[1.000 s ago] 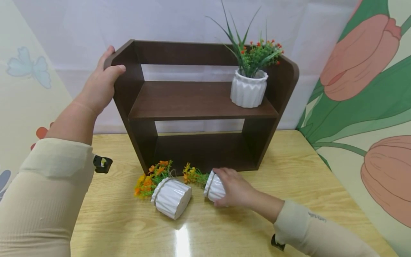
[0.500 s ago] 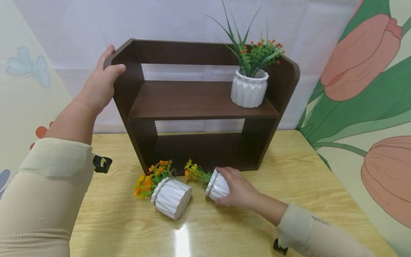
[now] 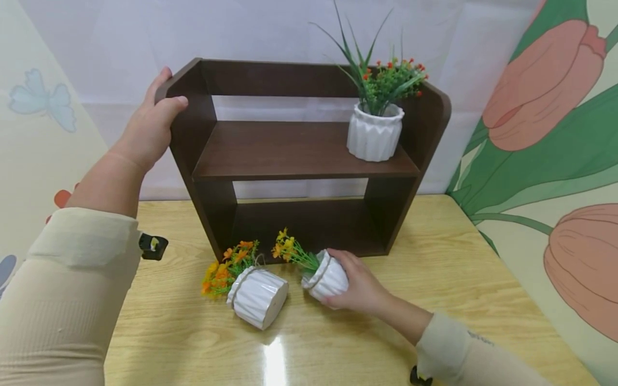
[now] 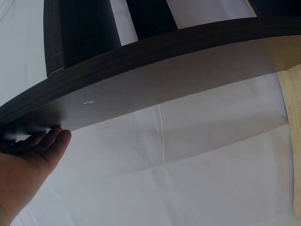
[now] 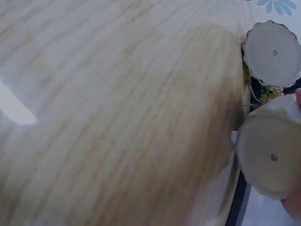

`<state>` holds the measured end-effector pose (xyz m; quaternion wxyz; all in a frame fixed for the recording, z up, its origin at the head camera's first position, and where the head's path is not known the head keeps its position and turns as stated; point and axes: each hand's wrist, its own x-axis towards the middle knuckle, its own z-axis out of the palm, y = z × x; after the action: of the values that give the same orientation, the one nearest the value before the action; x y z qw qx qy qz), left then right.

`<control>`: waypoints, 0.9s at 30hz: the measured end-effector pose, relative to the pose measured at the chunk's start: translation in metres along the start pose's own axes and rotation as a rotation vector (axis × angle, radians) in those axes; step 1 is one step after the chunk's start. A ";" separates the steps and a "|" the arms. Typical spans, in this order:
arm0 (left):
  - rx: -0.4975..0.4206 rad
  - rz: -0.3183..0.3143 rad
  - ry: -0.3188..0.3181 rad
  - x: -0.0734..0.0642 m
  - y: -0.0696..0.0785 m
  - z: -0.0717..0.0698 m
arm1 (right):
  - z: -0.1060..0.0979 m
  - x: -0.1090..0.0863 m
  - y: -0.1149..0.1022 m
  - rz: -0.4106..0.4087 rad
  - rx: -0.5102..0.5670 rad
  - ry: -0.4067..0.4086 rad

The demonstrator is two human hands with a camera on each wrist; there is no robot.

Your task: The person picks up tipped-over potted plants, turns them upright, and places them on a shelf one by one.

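My left hand (image 3: pixel 148 131) grips the upper left side of a dark brown two-tier shelf (image 3: pixel 270 150), thumb on the inner face. In the left wrist view its fingers (image 4: pixel 55 147) lie against the outer side panel (image 4: pixel 146 84). My right hand (image 3: pixel 361 287) holds a small white fluted flowerpot (image 3: pixel 330 276) round its side. This pot is tilted, its yellow flowers (image 3: pixel 289 249) pointing up and left. The right wrist view shows its round base (image 5: pixel 268 146) with a hole. A second white flowerpot (image 3: pixel 260 297) with orange flowers (image 3: pixel 224 273) lies on its side to the left.
On the upper tier, at the right, stands a white flowerpot (image 3: pixel 374 134) with grass and red flowers. The shelf stands on a wooden table (image 3: pixel 367 348) against a pale cloth backdrop (image 3: pixel 270 29). A wall painted with tulips (image 3: pixel 545 96) borders the table on the right.
My right hand has turned the held flowerpot more upright, and its yellow flowers have risen from the table. My left hand, the shelf and the other pots have stayed put.
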<state>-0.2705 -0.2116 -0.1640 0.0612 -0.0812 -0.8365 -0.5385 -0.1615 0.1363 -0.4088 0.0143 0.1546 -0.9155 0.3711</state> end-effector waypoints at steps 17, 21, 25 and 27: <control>0.007 0.000 -0.003 -0.001 0.001 0.001 | 0.011 -0.002 0.013 0.060 0.278 0.010; 0.000 0.000 -0.005 0.000 0.002 0.000 | 0.008 -0.003 0.018 0.076 0.326 -0.002; -0.005 0.001 -0.008 -0.001 0.002 0.000 | 0.005 -0.005 0.024 0.083 0.359 -0.012; 0.001 -0.001 -0.010 -0.001 0.002 0.000 | 0.003 -0.007 0.027 0.087 0.374 -0.016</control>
<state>-0.2689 -0.2109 -0.1624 0.0568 -0.0837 -0.8370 -0.5377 -0.1626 0.1537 -0.4302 -0.0377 0.1179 -0.8366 0.5337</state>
